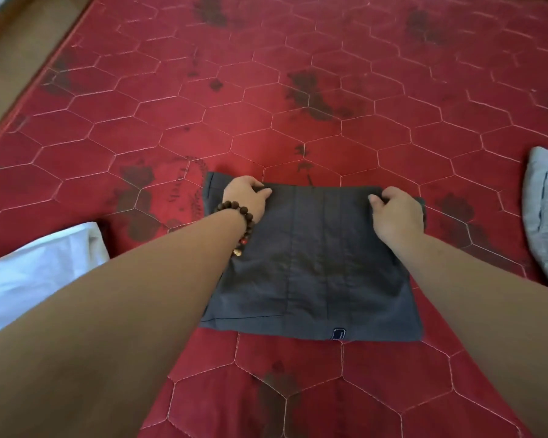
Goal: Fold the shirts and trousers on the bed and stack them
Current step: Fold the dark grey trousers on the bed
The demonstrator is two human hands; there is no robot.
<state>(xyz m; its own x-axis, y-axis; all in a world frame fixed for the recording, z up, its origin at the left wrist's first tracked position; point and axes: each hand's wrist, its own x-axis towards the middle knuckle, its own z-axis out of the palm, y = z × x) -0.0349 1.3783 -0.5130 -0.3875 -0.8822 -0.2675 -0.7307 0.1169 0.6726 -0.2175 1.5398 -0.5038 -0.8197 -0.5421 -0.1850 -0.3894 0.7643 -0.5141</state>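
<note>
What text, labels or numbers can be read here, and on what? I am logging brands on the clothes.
None can be read.
dark grey garment: a small white-outlined tag at its near edge, too small and blurred to read.
red quilt: dark printed motifs only, some perhaps script, not legible.

The dark grey garment (314, 263) was matt woven cloth; the red bedcover (298, 90) looked quilted, faintly sheened; the bracelet (239, 221) was dull wooden beads

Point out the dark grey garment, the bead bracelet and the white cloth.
dark grey garment (317, 273), head view, middle of folded top face
bead bracelet (246, 213), head view, beads on left wrist
white cloth (35, 267), head view, middle
</note>
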